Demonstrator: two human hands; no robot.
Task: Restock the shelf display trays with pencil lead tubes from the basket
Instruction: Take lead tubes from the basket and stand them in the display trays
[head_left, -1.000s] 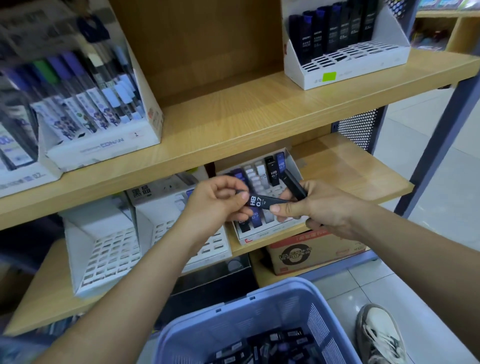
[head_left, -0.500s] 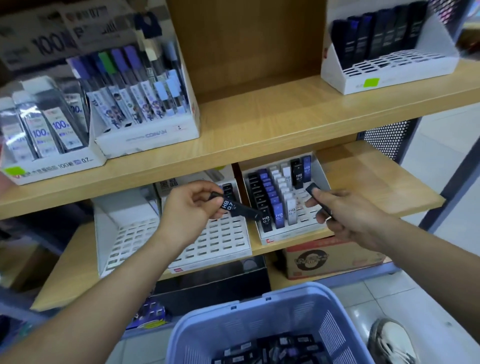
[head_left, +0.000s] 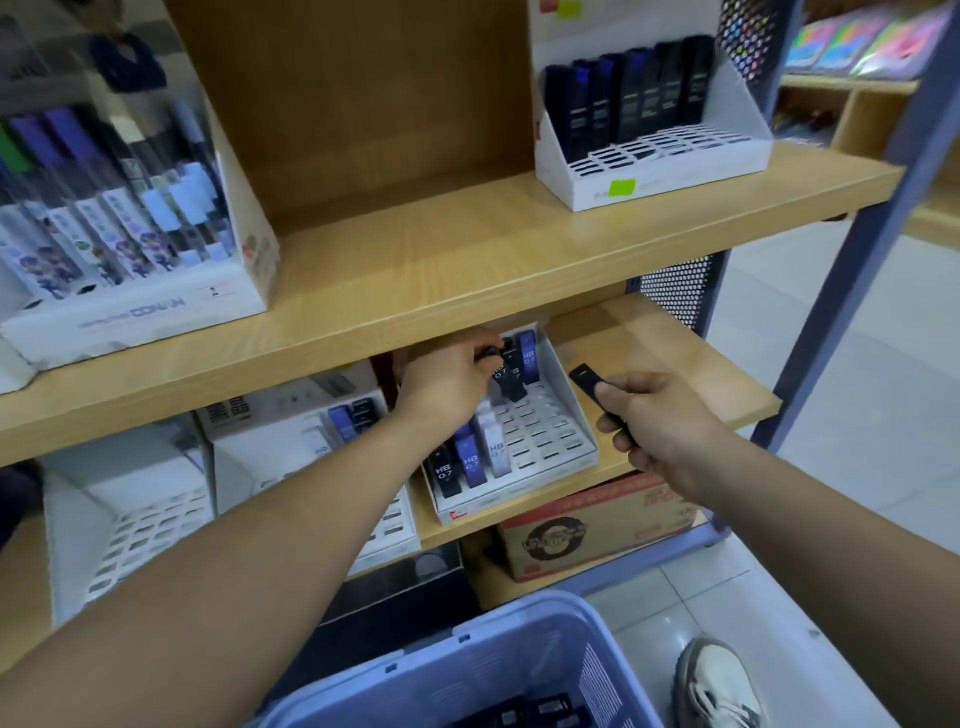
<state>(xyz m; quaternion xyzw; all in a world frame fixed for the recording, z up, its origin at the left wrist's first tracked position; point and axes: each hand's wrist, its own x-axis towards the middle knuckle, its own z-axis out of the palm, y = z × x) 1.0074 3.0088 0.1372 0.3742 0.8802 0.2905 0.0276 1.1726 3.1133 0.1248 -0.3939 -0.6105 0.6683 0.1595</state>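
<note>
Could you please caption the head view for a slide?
Left hand pinches a black lead tube over the display tray; right hand grips a second tube.

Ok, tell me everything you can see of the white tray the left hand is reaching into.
The white tray is a slotted, raked display stand, cardboard by its look, sitting on the lower shelf. Its left columns hold black, blue and white tubes marked HB 0.7; most right slots are empty. At the back row the left hand holds a black tube.
</note>
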